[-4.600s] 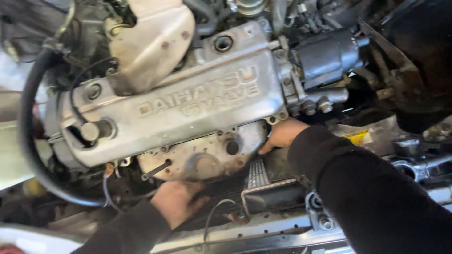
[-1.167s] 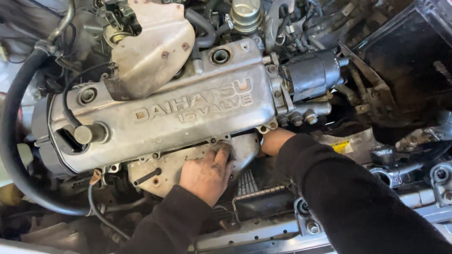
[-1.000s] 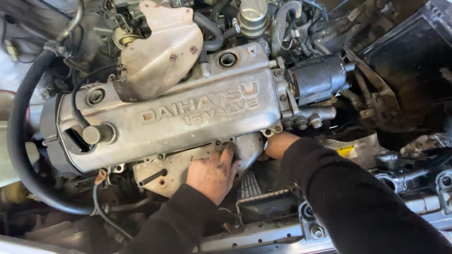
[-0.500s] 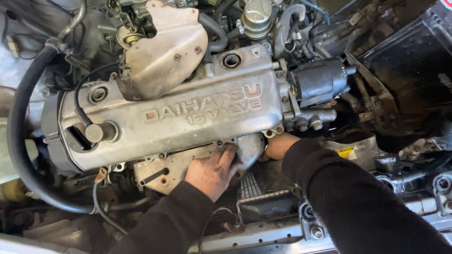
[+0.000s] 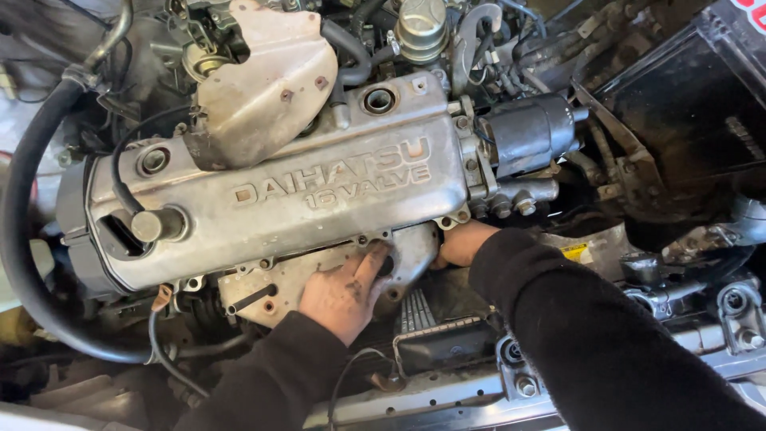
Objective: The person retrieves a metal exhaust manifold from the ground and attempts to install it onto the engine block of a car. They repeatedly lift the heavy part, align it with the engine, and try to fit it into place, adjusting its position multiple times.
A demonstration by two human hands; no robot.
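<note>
A car engine fills the head view, with a long grey valve cover (image 5: 287, 191) across the middle. Below its front edge sits a rusty metal heat shield (image 5: 275, 281). My left hand (image 5: 345, 289), greasy and in a black sleeve, lies flat on the shield's right part with its fingers pressed on the metal. My right hand (image 5: 463, 242) reaches in behind the shield's right end, under the cover's corner; its fingers are hidden, so what they hold cannot be seen.
A second rusty shield (image 5: 263, 88) sits above the cover. A thick black hose (image 5: 20, 239) curves down the left. A dark distributor (image 5: 531, 132) is at the cover's right end. A radiator top (image 5: 439, 335) and a metal crossbar (image 5: 447, 403) lie below.
My left hand has come up from the lower area onto the heat shield and stays pressed there. My right hand remains tucked at the shield's right end. The view has shifted a little.
</note>
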